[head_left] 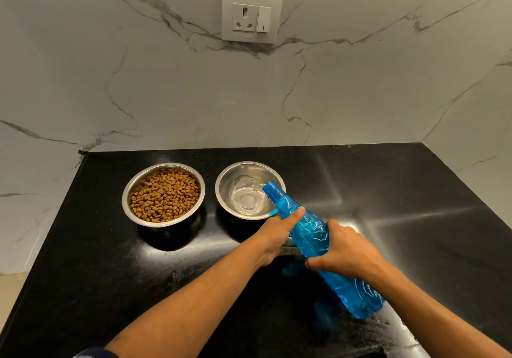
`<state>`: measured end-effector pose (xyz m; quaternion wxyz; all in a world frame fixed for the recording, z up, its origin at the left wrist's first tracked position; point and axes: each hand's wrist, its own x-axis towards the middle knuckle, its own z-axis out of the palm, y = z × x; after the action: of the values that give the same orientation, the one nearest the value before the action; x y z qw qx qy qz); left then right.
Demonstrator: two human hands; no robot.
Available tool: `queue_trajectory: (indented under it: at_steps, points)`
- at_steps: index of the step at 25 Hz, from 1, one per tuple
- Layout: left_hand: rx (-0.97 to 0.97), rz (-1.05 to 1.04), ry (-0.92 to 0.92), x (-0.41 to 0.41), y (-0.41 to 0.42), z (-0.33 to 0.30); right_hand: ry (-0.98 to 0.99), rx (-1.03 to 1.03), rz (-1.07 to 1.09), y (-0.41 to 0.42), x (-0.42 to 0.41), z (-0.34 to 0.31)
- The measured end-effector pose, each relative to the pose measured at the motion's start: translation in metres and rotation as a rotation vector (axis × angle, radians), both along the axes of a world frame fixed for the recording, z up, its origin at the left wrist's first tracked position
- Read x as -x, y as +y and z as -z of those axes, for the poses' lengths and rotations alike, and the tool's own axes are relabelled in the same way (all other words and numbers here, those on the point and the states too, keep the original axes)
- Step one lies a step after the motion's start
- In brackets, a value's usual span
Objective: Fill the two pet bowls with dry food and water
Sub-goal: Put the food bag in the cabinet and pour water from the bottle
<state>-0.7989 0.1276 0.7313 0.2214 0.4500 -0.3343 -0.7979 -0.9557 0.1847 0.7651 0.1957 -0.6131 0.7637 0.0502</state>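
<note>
Warm, fairly dim indoor light from above. Strong streaked glare on the black countertop [388,213] right of centre, crossing in a star pattern. Soft dark shadows under both steel bowls [163,194]. Wide-angle bowing: counter edges splay outward, wall veins curve near corners. Focus sharp mid-frame, slightly soft at bottom edge.

No readable text, label, brand or number shows on anything here.

Bare forearms, a dark blue sleeve [95,353] edge at the left elbow.
</note>
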Motion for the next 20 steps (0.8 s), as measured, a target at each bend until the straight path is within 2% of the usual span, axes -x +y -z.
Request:
queue_trajectory:
  at_steps: [20]
  points:
    - [-0.034,0.003,0.015,0.0016,0.0013,0.0098,0.058,-0.008,-0.025,0.0041,-0.0014,-0.0072]
